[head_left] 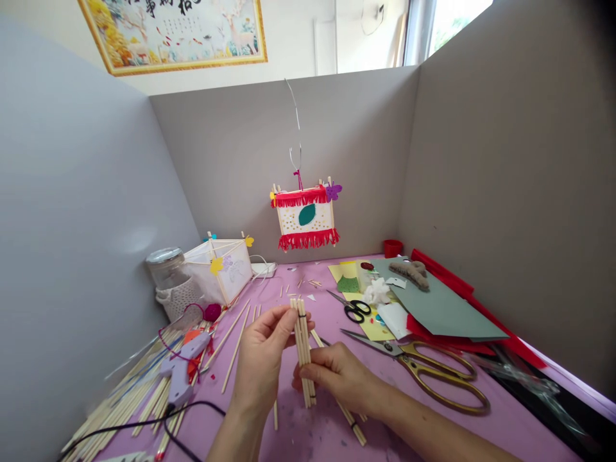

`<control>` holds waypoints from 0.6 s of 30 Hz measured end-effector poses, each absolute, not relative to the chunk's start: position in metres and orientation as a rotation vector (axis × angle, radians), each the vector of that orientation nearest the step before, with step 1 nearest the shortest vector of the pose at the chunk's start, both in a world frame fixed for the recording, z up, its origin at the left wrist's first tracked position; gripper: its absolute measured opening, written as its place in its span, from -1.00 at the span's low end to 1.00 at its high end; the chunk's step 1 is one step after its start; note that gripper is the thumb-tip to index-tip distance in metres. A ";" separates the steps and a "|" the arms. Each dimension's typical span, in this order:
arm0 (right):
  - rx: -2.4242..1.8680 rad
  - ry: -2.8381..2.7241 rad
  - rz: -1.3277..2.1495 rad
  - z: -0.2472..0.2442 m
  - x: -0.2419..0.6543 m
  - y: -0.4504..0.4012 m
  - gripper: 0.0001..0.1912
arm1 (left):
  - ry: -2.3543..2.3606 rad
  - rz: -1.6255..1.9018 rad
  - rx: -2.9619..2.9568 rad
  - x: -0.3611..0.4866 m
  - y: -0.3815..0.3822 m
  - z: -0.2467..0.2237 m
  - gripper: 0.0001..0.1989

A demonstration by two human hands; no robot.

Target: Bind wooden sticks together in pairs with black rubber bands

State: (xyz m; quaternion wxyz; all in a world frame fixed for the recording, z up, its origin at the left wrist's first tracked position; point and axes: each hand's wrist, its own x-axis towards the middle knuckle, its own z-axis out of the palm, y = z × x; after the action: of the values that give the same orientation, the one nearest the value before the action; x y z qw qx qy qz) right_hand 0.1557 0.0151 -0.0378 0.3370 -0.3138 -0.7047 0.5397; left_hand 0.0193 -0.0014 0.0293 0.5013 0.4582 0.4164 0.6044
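Observation:
A small bundle of pale wooden sticks [302,350], with dark bands near its top and bottom, is held nearly upright above the purple tabletop. My left hand [269,340] pinches its upper part between thumb and fingers. Lower down, my right hand [337,375] grips the same bundle from the right side. Under and behind my right hand lie more sticks with a dark band [355,428], partly hidden by the hand.
Black scissors [355,309], large gold-handled scissors [433,369] and grey-green sheets [443,314] lie right. A lilac glue gun [180,372] with its black cord, loose sticks [118,401], a jar [166,269] and white lantern [219,273] stand left. A fringed lantern [308,217] hangs behind.

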 end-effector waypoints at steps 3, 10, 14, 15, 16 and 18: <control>-0.808 -1.845 1.402 -0.038 0.156 0.015 -0.70 | 1.008 1.439 1.119 0.019 -0.002 0.030 -0.75; -0.808 -1.834 1.425 -0.038 0.156 0.016 -0.70 | 1.004 1.406 1.114 0.016 -0.002 0.027 -0.78; -0.781 -1.822 1.426 -0.039 0.156 0.016 -0.71 | 1.004 1.397 1.129 0.015 -0.001 0.026 -0.80; -0.774 -1.820 1.428 -0.039 0.156 0.016 -0.71 | 1.007 1.395 1.135 0.015 -0.001 0.026 -0.80; -0.770 -1.816 1.430 -0.039 0.156 0.016 -0.72 | 1.013 1.393 1.141 0.015 -0.001 0.027 -0.79; -0.772 -1.812 1.434 -0.040 0.156 0.016 -0.72 | 1.034 1.389 1.156 0.015 -0.001 0.028 -0.78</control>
State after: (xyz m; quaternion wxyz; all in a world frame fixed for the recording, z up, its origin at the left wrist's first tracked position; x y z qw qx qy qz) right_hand 0.1563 0.0160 -0.0395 0.3455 -0.2975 -0.6979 0.5523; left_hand 0.0153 -0.0007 0.0278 0.5054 0.4791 0.4287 0.5755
